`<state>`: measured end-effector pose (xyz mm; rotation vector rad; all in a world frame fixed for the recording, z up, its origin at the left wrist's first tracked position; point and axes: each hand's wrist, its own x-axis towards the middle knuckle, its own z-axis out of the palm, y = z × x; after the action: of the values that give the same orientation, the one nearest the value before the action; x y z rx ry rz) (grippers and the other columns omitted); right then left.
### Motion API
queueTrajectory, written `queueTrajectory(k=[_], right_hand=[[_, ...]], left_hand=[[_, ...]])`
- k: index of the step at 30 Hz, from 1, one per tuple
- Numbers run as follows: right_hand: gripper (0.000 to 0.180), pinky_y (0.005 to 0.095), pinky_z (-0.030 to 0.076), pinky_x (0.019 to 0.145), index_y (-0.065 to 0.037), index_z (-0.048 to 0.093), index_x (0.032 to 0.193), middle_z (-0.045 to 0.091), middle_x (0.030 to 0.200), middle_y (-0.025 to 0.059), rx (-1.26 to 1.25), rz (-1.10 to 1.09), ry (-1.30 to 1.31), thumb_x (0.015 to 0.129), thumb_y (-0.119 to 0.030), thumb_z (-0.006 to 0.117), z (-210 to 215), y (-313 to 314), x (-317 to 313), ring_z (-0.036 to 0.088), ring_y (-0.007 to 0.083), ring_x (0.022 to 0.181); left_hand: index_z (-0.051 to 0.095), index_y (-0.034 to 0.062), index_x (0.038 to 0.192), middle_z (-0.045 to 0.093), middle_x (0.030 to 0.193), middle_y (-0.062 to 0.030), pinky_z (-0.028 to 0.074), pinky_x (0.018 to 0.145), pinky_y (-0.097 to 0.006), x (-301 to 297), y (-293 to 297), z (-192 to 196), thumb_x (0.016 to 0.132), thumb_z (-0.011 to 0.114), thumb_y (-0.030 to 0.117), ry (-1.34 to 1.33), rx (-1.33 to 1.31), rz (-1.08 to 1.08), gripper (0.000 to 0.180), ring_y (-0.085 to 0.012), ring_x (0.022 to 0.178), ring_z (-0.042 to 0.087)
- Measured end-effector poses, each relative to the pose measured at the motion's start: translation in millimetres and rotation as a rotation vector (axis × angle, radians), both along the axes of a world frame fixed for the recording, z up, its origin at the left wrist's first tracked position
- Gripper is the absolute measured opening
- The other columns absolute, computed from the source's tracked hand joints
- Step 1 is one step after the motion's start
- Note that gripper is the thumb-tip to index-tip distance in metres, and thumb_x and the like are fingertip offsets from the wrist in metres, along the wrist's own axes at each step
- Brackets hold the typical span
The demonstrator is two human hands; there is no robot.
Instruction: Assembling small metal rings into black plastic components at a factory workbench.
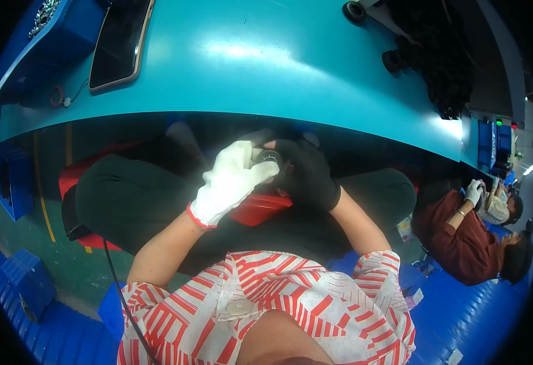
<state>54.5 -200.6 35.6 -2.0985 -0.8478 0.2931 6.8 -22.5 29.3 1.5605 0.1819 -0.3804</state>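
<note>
Pinching a small dark round part with thumb and fingers, the left hand, in a white glove with red cuff edge, is bent around it above the person's lap. The right hand, in a black glove, is close against the other side of this part; its fingers are dark on a dark background, so I cannot tell how they are closed. The two hands cover much of the part, and only its round face with pale marks can be seen well. Just beyond the hands runs the near edge of the turquoise desk. On the desk, at the left, lies a phone with dark screen, and near it a small reddish ring. Farther left is a blue bin with shiny metal pieces. At the right, a heap of black pieces occupies the desk, with a black ring apart from it. Below the hands, a red surface shows between the legs. A dark cable passes near the left arm. On the green floor, at the left, is a blue crate. Well to the right, a co-worker in a dark red top sits.
</note>
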Motion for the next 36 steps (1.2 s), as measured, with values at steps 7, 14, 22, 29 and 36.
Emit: queueTrajectory(k=[7,14,22,29,36], right_hand=[[0.049,0.0315,0.048,0.063,-0.01,0.06,0.11,0.062,0.095,0.0082,-0.009,0.089,-0.28,0.067,-0.021,0.08,2,-14,10,0.061,0.0226,0.077],[0.048,0.0306,0.049,0.064,-0.008,0.06,0.113,0.065,0.094,0.0102,-0.069,0.02,-0.146,0.071,-0.021,0.077,1,-8,0,0.062,0.0232,0.08],[0.055,0.0328,0.05,0.069,-0.002,0.058,0.114,0.066,0.092,0.0117,-0.017,-0.081,0.135,0.069,-0.025,0.079,1,-14,6,0.065,0.0247,0.079],[0.044,0.0305,0.046,0.06,-0.004,0.061,0.103,0.063,0.081,0.0078,-0.016,0.005,0.005,0.061,-0.008,0.075,0,-3,1,0.059,0.0213,0.067],[0.045,0.0304,0.045,0.058,-0.007,0.064,0.1,0.061,0.079,0.0063,-0.016,-0.009,-0.267,0.057,-0.006,0.074,-1,0,2,0.057,0.0219,0.068]], left_hand=[[0.058,-0.0048,0.088,0.061,0.073,-0.0103,0.047,0.061,-0.027,5,-16,-2,0.079,0.068,0.012,0.01,0.019,0.039,0.022,-0.0151,0.064,0.059],[0.061,-0.0057,0.092,0.064,0.073,-0.0115,0.05,0.065,-0.023,12,-5,5,0.079,0.067,0.005,0.132,-0.156,-0.044,0.018,-0.015,0.067,0.062],[0.055,-0.0143,0.103,0.065,0.088,-0.0202,0.054,0.074,-0.028,6,-2,-1,0.079,0.065,0.002,0.124,-0.368,0.061,0.031,-0.0194,0.078,0.066],[0.065,-0.0062,0.088,0.068,0.08,-0.0131,0.048,0.065,-0.026,-1,4,-7,0.079,0.068,0.017,0.093,-0.198,0.043,0.025,-0.0148,0.071,0.064],[0.064,-0.0054,0.089,0.068,0.08,-0.0116,0.048,0.066,-0.026,-3,3,5,0.079,0.068,0.017,0.061,-0.106,0.068,0.025,-0.0139,0.071,0.063]])
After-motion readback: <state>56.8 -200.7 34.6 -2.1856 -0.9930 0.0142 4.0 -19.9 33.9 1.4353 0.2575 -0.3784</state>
